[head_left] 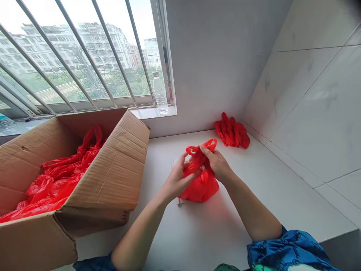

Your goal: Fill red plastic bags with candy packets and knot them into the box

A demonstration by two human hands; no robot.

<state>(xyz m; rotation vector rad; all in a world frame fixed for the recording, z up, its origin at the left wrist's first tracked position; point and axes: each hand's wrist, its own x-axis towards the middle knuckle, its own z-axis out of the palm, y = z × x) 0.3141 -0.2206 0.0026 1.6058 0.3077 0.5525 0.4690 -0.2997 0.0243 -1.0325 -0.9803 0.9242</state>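
Observation:
A red plastic bag (199,190) rests on the white countertop in front of me, bulging at the bottom, its contents hidden. Its looped handles (210,143) are bunched at the top between my hands. My right hand (217,163) pinches the gathered neck just under the loops. On the other side, my left hand (180,177) is curled around the bag's neck, thumb in front and fingers partly behind the plastic. A small pale edge of something sticks out under the bag's lower left side; I cannot make out what it is.
A large open cardboard box (113,165) on the left holds several red plastic bags (64,177). Crumpled red bags (232,131) lie at the back by the tiled wall (318,113). A clear bottle (160,94) stands on the sill of the barred window.

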